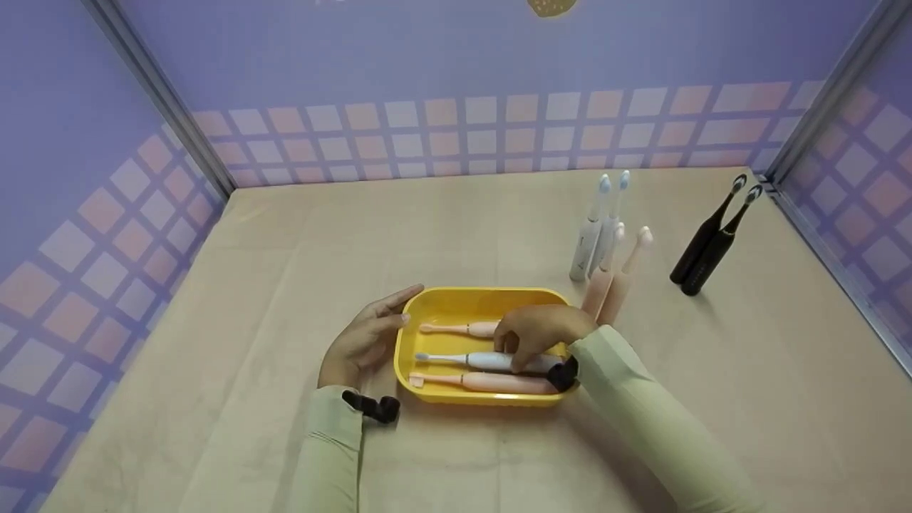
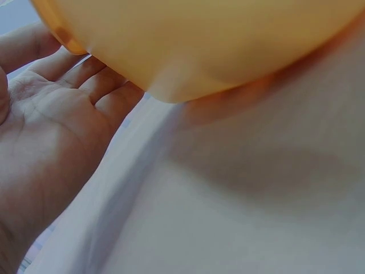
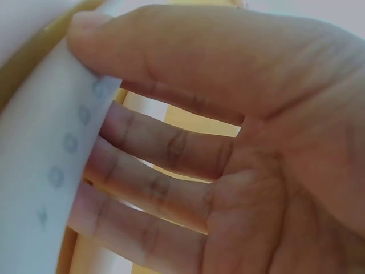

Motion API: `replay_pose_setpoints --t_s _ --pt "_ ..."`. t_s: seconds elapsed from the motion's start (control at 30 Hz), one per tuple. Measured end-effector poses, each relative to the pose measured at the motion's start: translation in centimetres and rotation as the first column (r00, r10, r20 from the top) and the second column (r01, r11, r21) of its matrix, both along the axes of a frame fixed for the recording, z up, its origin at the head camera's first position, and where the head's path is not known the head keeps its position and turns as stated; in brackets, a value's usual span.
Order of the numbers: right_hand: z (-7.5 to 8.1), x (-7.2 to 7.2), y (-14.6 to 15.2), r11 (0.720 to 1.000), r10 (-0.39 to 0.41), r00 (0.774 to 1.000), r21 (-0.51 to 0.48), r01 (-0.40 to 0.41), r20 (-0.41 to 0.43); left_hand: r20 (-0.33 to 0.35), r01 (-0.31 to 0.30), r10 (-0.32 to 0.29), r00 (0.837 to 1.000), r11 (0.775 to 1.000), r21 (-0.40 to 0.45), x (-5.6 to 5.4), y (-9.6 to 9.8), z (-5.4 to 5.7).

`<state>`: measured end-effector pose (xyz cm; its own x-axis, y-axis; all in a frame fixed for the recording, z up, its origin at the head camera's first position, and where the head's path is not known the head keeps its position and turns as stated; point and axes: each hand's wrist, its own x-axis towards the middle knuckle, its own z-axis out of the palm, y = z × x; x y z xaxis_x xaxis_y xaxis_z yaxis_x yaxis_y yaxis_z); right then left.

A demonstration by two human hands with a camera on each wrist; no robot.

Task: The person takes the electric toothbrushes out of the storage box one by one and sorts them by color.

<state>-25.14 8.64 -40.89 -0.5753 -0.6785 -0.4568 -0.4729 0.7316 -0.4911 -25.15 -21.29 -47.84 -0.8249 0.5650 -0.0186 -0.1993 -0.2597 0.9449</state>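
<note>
A yellow tray (image 1: 470, 401) holds three electric toothbrushes lying side by side. The middle one is a white electric toothbrush (image 1: 488, 361); my right hand (image 1: 538, 331) pinches its handle between thumb and fingers. Small round marks run along that white handle (image 3: 63, 142) in the right wrist view. A pink electric toothbrush (image 1: 499, 382) lies on the near side, and another pink one (image 1: 456, 329), partly hidden by my right hand, on the far side. At the tray's left end, my left hand (image 1: 363, 338) touches the rim and outer wall with fairly straight fingers.
Behind the tray's right end stand two white toothbrushes (image 1: 586, 246) and two pink toothbrushes (image 1: 614, 296), upright. Two black toothbrushes (image 1: 705, 256) stand farther right. Purple walls (image 1: 456, 64) with a tile pattern enclose the cloth-covered table (image 1: 356, 235) at the back and sides.
</note>
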Motion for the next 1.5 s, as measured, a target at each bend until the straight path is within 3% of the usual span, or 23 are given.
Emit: replay_pose_setpoints --t_s 0.47,0.9,1.2,1.5 --pt "0.8 0.1 0.3 0.999 0.026 0.998 -0.038 -0.028 -0.06 0.001 -0.012 0.012 1.0 1.0 -0.004 0.0 0.1 0.1" --pt "1.4 0.3 0.8 1.0 -0.006 0.997 -0.016 0.005 -0.073 0.038 -0.053 0.054 0.998 0.998 -0.027 0.0 0.2 0.1" --pt "2.0 0.6 1.4 0.999 -0.023 0.996 -0.028 0.021 -0.083 0.038 -0.048 0.048 0.998 0.999 -0.014 0.0 0.2 0.1" --pt "2.7 1.0 1.9 0.994 0.02 0.993 -0.102 -0.032 -0.116 0.029 -0.014 0.015 0.999 1.0 -0.015 0.1 0.0 0.0"
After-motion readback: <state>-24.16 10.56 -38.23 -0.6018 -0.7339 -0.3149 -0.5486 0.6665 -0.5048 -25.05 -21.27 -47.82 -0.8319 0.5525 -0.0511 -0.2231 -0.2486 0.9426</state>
